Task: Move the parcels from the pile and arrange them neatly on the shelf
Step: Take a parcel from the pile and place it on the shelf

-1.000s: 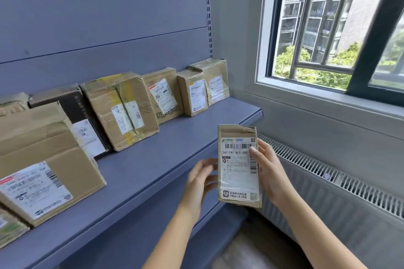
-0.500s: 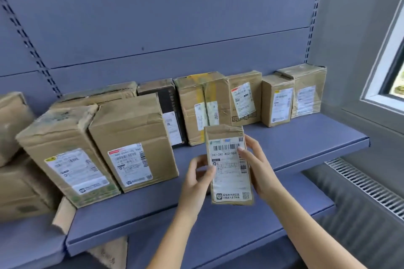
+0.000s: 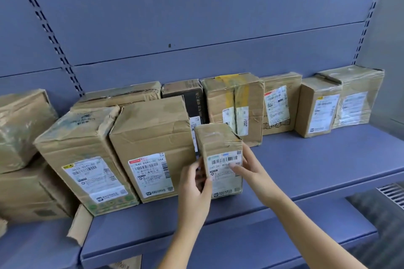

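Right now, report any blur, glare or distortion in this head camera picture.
Head view: wide-angle bending curves the blue shelf's front edge and slants the slotted uprights; clear tape on the far-right brown cardboard parcel glares; label print is soft, mostly unreadable.

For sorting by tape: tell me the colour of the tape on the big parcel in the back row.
Yellow tape on that parcel, clearest in the head view.

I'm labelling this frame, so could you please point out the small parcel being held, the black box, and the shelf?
small parcel point(image 3: 225, 172), head view, on its white label.
black box point(image 3: 193, 99), head view, on its dark front.
shelf point(image 3: 317, 159), head view, on bare blue surface.
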Demonstrator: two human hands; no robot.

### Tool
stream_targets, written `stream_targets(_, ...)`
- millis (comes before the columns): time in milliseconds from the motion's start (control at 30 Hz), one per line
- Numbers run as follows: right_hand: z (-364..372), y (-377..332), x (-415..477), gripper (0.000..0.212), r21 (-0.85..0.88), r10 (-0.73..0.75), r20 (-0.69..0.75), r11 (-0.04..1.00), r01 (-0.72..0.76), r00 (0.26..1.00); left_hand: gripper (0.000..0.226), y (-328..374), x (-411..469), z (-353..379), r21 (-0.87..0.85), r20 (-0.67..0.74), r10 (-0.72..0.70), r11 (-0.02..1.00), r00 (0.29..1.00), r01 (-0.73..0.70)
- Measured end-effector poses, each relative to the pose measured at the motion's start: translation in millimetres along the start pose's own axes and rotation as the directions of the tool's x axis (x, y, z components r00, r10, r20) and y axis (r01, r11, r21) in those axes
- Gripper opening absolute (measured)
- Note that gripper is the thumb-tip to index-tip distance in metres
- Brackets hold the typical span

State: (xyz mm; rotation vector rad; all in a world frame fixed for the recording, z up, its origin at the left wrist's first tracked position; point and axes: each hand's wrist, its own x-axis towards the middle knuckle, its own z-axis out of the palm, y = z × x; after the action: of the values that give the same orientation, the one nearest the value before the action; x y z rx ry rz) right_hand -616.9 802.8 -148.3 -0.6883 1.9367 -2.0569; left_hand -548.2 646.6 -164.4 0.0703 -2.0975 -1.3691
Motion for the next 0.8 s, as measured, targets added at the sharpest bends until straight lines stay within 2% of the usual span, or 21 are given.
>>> stream_targets(167, -12, 3, 14, 0.063, -0.088, 0.024, 0.038, 0.996, -0.020, 0.999, 0.029, -6, 1, 14, 0.209, -0.143, 0.190, 0.965, 0.971, -0.159)
stream_targets(233, -16, 5, 16, 0.065, -0.128, 0.031, 0.041, 0.991, -0.025, 0.999, 0.028, -9, -1, 19, 0.397, -0.185, 0.335, 0.885, 0.924, -0.241)
stream_targets(300, -19, 9, 18, 0.060, -0.168, 0.024, 0.040, 0.986, -0.017, 0.999, 0.037, -14, 2, 24, 0.525, -0.219, 0.396, 0.818, 0.892, -0.235)
stream_targets(400, -19, 14, 20, 0.055, -0.231, 0.021, 0.041, 0.973, -0.011, 0.999, 0.048, -20, 1, 34, 0.594, -0.220, 0.396, 0.779, 0.891, -0.199)
stream_targets(600, -14, 19, 26, 0.058, -0.267, -0.019, 0.012, 0.963, 0.021, 1.000, 0.053, -23, -12, 50, 0.617, -0.042, 0.348, 0.747, 0.937, -0.250)
stream_targets(700, -13, 23, 32, 0.063, -0.280, -0.041, 0.005, 0.959, 0.041, 0.999, 0.057, -24, -12, 50, 0.599, 0.026, 0.349, 0.745, 0.937, -0.294)
stream_targets(800, -13, 28, 39, 0.059, -0.298, -0.044, 0.015, 0.954, 0.046, 0.999, 0.060, -24, -11, 49, 0.585, 0.081, 0.313, 0.754, 0.946, -0.299)
